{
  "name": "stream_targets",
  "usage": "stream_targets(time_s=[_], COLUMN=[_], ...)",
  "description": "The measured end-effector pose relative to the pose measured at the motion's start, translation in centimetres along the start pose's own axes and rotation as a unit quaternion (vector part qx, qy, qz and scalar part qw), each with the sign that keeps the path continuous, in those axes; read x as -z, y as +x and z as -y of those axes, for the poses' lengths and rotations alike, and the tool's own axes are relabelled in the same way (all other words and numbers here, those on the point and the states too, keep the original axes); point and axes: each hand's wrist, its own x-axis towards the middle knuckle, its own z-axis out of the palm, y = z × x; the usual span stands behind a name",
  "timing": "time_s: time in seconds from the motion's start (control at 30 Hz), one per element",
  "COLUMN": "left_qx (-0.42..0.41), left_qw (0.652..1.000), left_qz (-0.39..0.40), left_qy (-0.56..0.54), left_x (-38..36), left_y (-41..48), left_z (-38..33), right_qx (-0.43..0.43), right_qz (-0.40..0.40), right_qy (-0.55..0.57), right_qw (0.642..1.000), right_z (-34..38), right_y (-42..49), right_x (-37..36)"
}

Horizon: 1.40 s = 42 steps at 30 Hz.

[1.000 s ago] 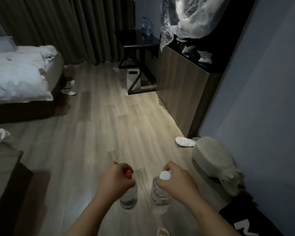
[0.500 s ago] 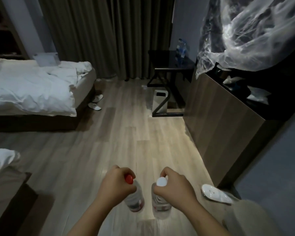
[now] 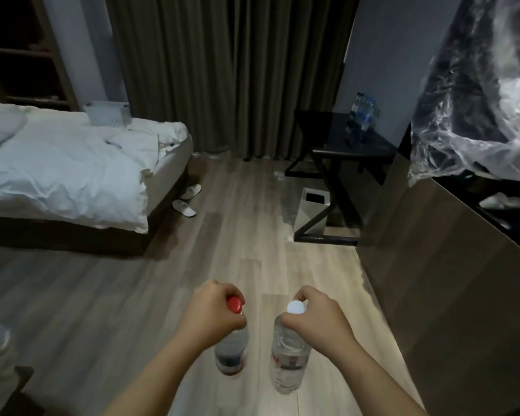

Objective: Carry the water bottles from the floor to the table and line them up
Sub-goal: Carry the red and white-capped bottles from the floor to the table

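Red-capped bottle (image 3: pixel 231 352) gripped in our left hand (image 3: pixel 213 316), white-capped bottle (image 3: pixel 288 366) in our right hand (image 3: pixel 315 322); seemingly mid-carry, next we should reach the table (image 3: pixel 327 136)

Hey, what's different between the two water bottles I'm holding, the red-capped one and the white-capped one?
Cap: the red-cap bottle has a red cap, the white-cap bottle a white one.
Hand: the left hand grips the red-cap bottle, the right hand the white-cap bottle.
Label: the red-cap bottle's band looks darker than the white-cap bottle's paler one.
Shared: both are clear, gripped at the neck and hang upright above the floor.
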Motion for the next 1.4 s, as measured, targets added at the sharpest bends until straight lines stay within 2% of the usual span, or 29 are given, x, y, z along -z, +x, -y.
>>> stream_targets(time_s=[0.27,0.5,0.67,1.1,1.4], left_qx=[-0.016,0.028,0.048,0.047,0.039], left_qw=[0.999,0.999,0.997,0.998,0.996], left_qz=[0.009,0.017,0.050,0.002,0.013], left_qy=[0.032,-0.001,-0.041,-0.050,-0.083], left_x=[5.2,7.0,7.6,7.7,7.2], left_y=[15.4,28.4,39.7,64.5,81.6], left_z=[3.4,5.9,6.3,5.0,7.3], right_qx=[-0.006,0.020,0.045,0.039,0.020], right_qz=[-0.032,-0.049,-0.047,-0.047,-0.072], right_qy=[0.044,0.036,0.056,0.090,0.093], right_qw=[0.998,0.998,0.996,0.994,0.993], right_z=[7.4,12.5,14.5,18.4,20.8], right_y=[14.3,28.2,39.2,62.9,78.6], right_x=[-2.3,-2.9,-2.2,2.3,2.8])
